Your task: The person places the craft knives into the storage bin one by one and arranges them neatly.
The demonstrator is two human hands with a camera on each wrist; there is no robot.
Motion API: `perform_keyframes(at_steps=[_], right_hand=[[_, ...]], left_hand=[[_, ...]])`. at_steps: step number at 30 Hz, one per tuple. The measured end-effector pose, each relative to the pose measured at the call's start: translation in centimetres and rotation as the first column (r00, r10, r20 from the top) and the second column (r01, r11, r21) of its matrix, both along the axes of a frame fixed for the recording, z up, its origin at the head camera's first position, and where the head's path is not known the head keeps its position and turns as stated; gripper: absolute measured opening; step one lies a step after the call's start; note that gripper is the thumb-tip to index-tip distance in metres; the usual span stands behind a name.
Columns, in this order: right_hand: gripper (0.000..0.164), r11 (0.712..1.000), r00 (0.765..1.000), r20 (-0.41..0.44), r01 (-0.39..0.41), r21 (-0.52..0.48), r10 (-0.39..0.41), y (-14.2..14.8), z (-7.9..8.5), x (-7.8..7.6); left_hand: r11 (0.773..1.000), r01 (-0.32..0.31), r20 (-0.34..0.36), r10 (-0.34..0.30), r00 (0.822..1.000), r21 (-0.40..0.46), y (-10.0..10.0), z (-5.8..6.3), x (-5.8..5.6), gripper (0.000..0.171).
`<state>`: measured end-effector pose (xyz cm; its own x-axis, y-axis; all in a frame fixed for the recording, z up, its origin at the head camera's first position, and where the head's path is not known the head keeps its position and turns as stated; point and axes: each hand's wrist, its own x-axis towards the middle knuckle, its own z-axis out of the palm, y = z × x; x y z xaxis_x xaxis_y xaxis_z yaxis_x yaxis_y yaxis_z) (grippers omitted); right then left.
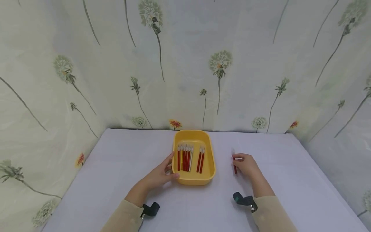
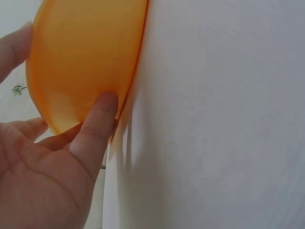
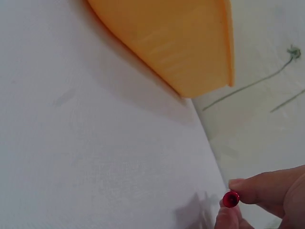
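A yellow tray [image 1: 195, 181] stands on the table, and my left hand [image 1: 158, 174] grips its near left corner. In the left wrist view, the thumb [image 2: 101, 119] of that hand lies against the tray's wall [image 2: 90, 57]. Right of the tray, my right hand [image 1: 246, 165] pinches a slim red pencil-like stick [image 1: 235, 168] with a pale, see-through tip pointing away. The right wrist view shows its round red end [image 3: 231, 199] between thumb and fingers. Similar sticks [image 1: 185, 159], mostly red, lie side by side in the tray, with two red ones [image 1: 200, 160] apart to the right.
A white-covered table [image 1: 130, 151] runs back to a wall covering [image 1: 185, 64] with dandelion prints, which also closes in both sides. Dark wrist-worn cameras sit on both forearms, the left one [image 1: 151, 209] and the right one [image 1: 242, 199] above the tabletop.
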<state>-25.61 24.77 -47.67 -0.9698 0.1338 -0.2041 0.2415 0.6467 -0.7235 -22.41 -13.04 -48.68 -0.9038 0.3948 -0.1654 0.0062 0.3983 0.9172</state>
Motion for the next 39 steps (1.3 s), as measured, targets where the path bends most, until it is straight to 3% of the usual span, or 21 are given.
perform_keyframes(at_steps=[6,14,22,39], right_hand=[[0.039,0.995,1.0,0.02,0.02,-0.094,-0.018,-0.3,1.1,0.5],[0.043,0.986,0.998,0.053,0.042,-0.16,-0.034,-1.4,2.8,1.3],[0.044,0.979,1.0,0.017,0.017,-0.202,-0.014,-2.9,4.3,1.8],[0.04,0.95,0.999,-0.03,-0.041,-0.311,0.033,-7.3,5.8,1.4]], left_hand=[[0.999,0.021,0.001,-0.021,1.0,0.041,-0.2,-0.1,-0.1,0.101],[1.0,0.012,0.002,-0.012,1.0,0.019,-0.2,0.0,-0.1,0.101],[1.0,0.021,-0.008,-0.02,1.0,0.021,-0.1,0.0,-0.1,0.101],[0.999,0.029,-0.005,-0.029,1.0,0.028,-0.2,0.3,0.1,0.101]])
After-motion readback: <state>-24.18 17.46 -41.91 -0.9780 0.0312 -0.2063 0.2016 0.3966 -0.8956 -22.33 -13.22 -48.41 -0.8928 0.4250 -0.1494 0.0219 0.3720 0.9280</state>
